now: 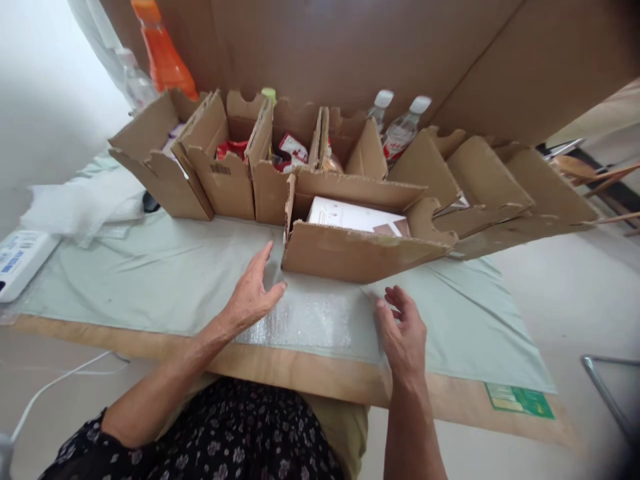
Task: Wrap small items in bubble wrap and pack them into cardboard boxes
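My left hand (253, 293) is open, its fingers stretched toward the left end of a sheet of clear bubble wrap (305, 319) lying flat on the pale green cloth (150, 280). My right hand (403, 330) hovers at the sheet's right end, fingers loosely curled and apart, holding nothing. Just beyond both hands stands an open cardboard box (350, 253) with a white flat packet (350, 217) inside it.
A row of open cardboard boxes (225, 173) with snack packets runs behind. Bottles stand at the back: an orange one (165, 57) and clear ones (400, 133). Crumpled plastic (80, 203) and a white device (20, 257) lie at left. A wooden table edge (310, 373) is near me.
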